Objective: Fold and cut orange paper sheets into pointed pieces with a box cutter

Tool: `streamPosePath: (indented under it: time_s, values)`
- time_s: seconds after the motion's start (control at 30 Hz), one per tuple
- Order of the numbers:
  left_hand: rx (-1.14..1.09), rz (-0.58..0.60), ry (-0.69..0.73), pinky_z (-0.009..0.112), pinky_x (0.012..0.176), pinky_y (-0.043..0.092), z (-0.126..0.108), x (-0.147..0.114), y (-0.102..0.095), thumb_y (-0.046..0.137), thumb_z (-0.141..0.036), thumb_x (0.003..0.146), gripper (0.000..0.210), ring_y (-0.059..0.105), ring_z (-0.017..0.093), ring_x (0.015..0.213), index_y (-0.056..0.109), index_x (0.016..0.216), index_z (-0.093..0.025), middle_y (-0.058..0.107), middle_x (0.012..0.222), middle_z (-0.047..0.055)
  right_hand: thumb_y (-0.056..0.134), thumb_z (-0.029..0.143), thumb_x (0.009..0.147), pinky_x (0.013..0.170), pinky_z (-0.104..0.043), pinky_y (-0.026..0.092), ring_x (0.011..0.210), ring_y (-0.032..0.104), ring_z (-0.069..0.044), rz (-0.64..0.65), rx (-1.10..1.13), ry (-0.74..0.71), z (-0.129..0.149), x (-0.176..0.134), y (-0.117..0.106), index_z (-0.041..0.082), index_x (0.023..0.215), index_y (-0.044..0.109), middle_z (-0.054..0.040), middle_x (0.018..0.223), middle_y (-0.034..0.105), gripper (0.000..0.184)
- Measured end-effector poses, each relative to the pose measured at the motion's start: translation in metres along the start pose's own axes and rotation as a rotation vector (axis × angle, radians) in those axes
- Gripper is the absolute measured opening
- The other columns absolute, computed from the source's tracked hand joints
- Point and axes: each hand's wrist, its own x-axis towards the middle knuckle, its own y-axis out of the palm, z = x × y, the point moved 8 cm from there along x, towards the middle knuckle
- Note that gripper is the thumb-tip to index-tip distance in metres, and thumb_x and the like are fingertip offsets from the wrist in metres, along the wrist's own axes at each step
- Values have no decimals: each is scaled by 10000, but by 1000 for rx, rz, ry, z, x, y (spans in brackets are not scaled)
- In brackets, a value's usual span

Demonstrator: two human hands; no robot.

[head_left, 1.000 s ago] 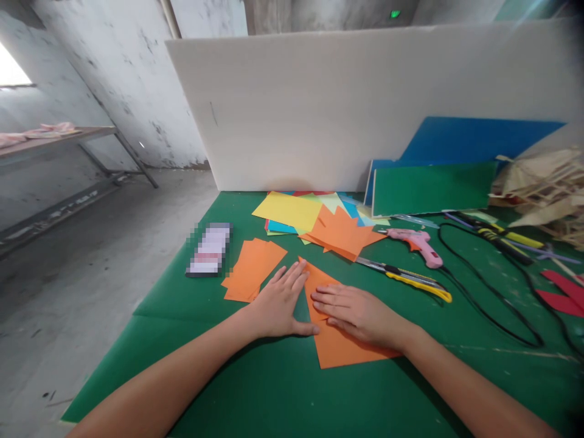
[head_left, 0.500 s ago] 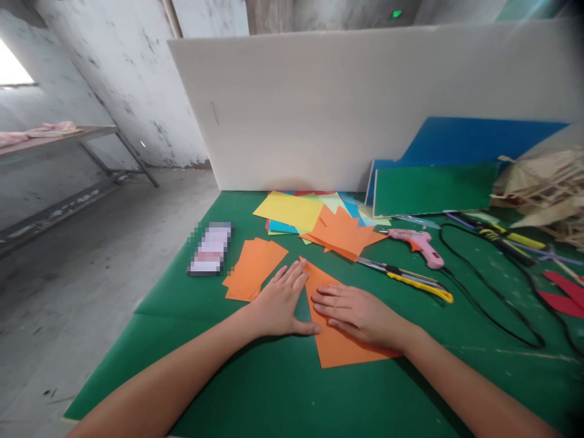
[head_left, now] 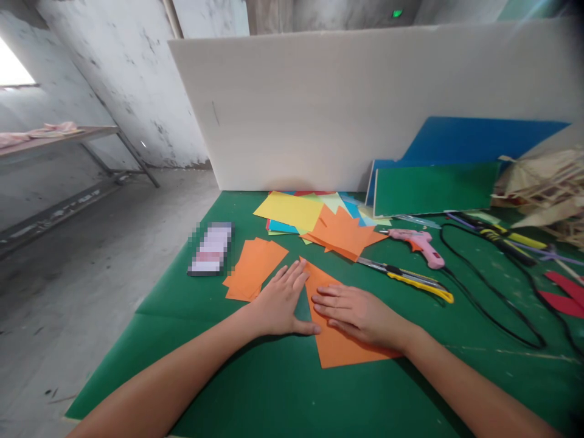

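A sheet of orange paper (head_left: 337, 353) lies on the green tabletop (head_left: 255, 383) in front of me. My right hand (head_left: 356, 311) rests flat on it, fingers stretched to the left and covering its middle. Along the sheet's left edge lies my left hand (head_left: 283, 299), its fingers extended and its thumb reaching to the paper's edge. Smaller orange paper pieces (head_left: 256, 264) are stacked just beyond my left wrist. Further back, several pointed orange cutouts (head_left: 341, 232) overlap one another.
A yellow utility knife (head_left: 417, 283), a pink glue gun (head_left: 422, 246) with a black cord, and pliers (head_left: 506, 243) lie to the right. Coloured paper sheets (head_left: 287, 210) sit at the back before a white board (head_left: 296, 109). A phone (head_left: 210, 249) lies at the left.
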Motion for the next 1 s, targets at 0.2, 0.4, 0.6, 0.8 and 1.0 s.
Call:
streamPosePath:
  time_s: [0.2,0.4,0.6,0.8,1.0]
  values:
    - [-2,-16,1,483,1186,142,2,0,2,511,-837,677,1085,63,334,1461,327,1420,-67,126,1569,222,485,223,961,1097,-455,404,1289,496,-244,-33,26,6,1,1,-4,187,1366,525,-86,1297,624,409]
    - [16,17,-18,494,1186,125,5,2,5,494,-857,662,1128,22,347,1460,324,1431,-49,81,1574,218,483,227,964,1107,-465,389,1296,485,-249,5,23,4,0,0,1,163,1372,515,-82,1316,610,413]
    - [26,-1,-26,488,1186,132,7,3,4,476,-885,634,1131,29,349,1460,353,1419,-80,95,1579,202,476,231,968,1113,-454,382,1307,474,-245,0,28,12,0,0,0,177,1374,515,-78,1316,609,411]
    - [31,-30,-10,486,1182,135,8,3,6,442,-910,616,1198,62,349,1459,281,1458,-73,116,1573,212,492,218,959,1108,-458,388,1291,492,-242,-29,62,1,0,0,-3,182,1374,515,-86,1287,631,417]
    - [50,21,-13,475,1184,111,8,4,8,429,-905,632,1261,51,355,1458,170,1495,-24,79,1568,232,478,214,964,1116,-448,381,1313,466,-240,-2,61,11,0,0,-1,169,1370,518,-71,1314,612,410]
